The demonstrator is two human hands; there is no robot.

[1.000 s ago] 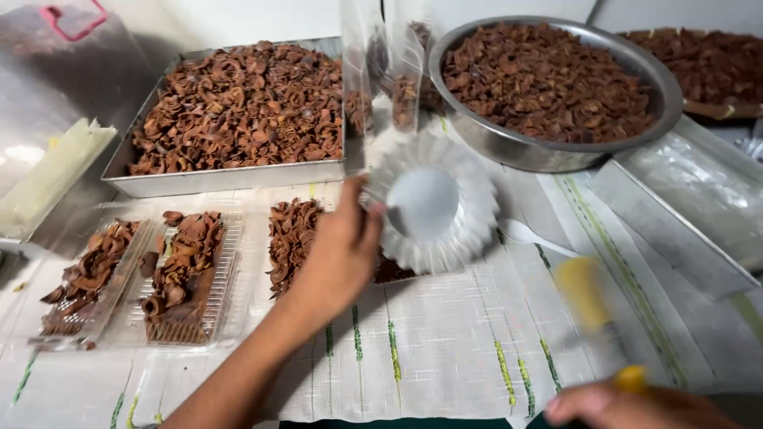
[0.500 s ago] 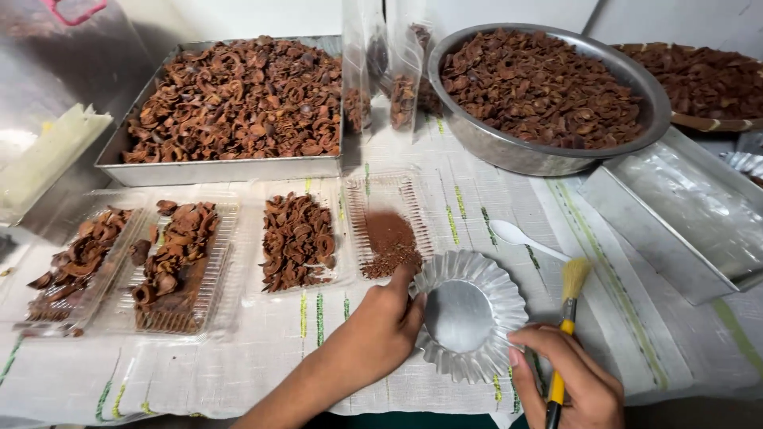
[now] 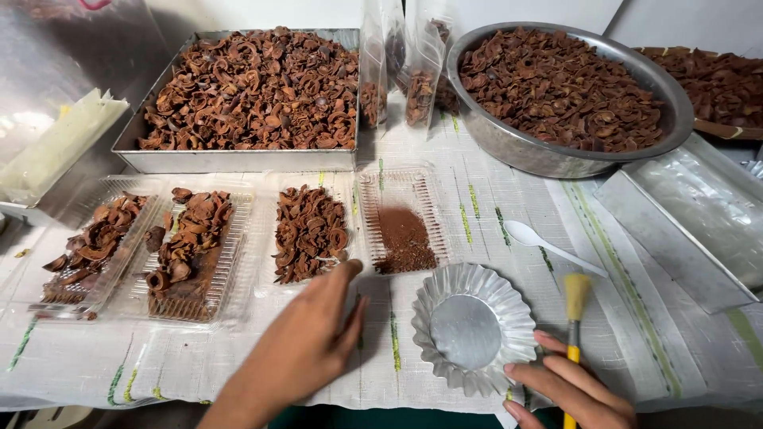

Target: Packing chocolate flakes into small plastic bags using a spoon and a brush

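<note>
My left hand point(image 3: 306, 345) hovers flat over the cloth with its fingers apart, holding nothing; its fingertips reach toward the clear plastic tray point(image 3: 311, 234) of brown dried pieces. My right hand point(image 3: 568, 389) at the bottom edge grips a yellow-handled brush point(image 3: 574, 318) with its bristles pointing up. A fluted silver tin dish point(image 3: 474, 327) lies empty on the cloth between my hands, just left of my right fingers. Beyond it a clear tray point(image 3: 403, 226) holds a heap of brown powder.
A steel rectangular pan point(image 3: 246, 159) and a round steel bowl point(image 3: 556, 155), both full of brown pieces, stand at the back with clear filled bags point(image 3: 405, 71) between them. Two more filled clear trays point(image 3: 151, 246) lie left. A white spoon point(image 3: 548, 245) and plastic-covered tray point(image 3: 691, 222) lie right.
My left hand let go of the fluted tin dish, which now rests on the cloth, and moved left toward the tray of pieces. The right hand still holds the brush.
</note>
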